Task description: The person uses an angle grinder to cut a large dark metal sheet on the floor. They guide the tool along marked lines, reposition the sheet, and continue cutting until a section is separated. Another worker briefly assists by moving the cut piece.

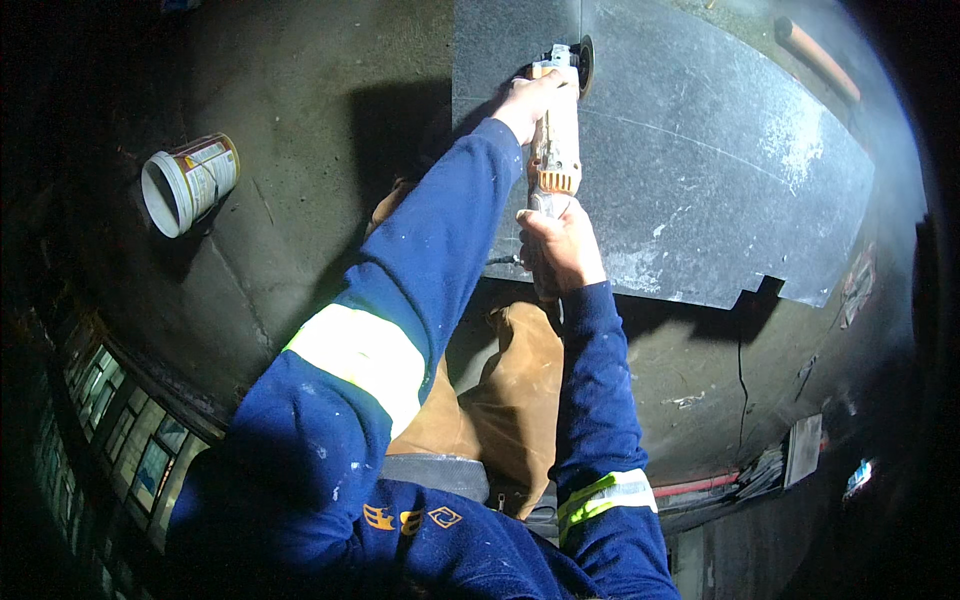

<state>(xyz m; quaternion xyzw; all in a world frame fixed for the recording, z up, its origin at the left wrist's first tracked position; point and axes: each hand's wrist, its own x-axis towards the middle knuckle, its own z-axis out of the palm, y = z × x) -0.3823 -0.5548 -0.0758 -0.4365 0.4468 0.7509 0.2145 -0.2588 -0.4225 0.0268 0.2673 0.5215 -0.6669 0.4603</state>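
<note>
A dusty orange and grey angle grinder [556,145] points away from me over a large dark grey slab [690,190]. My left hand [528,102] is wrapped round its front part, close behind the head. Farther back, my right hand [568,248] grips the rear handle. The grinder's cutting disc [586,66] stands upright at the right of the head, by the slab's far part. A thin straight line runs from the disc toward the slab's far edge. Whether the disc touches the slab, I cannot tell. A fainter pale line crosses the slab to the right.
A white bucket [205,178] lies tipped on the concrete floor [290,90] at the left. An orange-brown tube [815,58] lies beyond the slab at the far right. The slab's near right edge has a stepped notch. Haze hangs at the right. My bent knees are close to the slab.
</note>
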